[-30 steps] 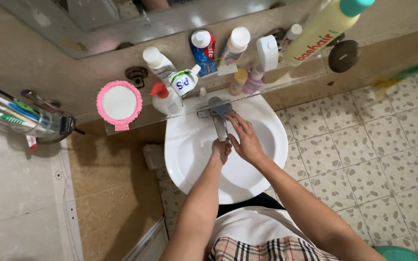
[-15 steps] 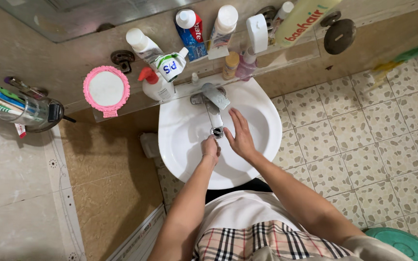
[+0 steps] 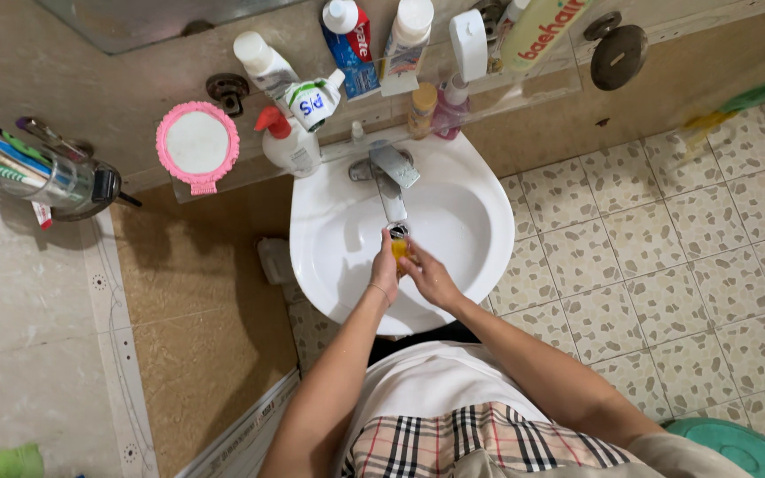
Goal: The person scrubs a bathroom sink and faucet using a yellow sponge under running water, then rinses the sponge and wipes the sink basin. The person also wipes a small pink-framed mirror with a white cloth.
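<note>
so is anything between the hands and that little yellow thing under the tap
Nothing visible. Both the left hand and right hand already touch the small yellow object, held between them just below the faucet spout over the sink.

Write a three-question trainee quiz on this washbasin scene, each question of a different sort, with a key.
1. True or false: both hands meet under the tap's spout, over the basin.
2. The small thing between the hands is which colour? A blue, B yellow-orange, C black.
3. Fill in: the round mirror on the wall has a ____ frame.

Key
1. True: left hand and right hand are together below the tap, above the white basin.
2. B: the small yellow-orange thing.
3. Pink: the round mirror.
</note>
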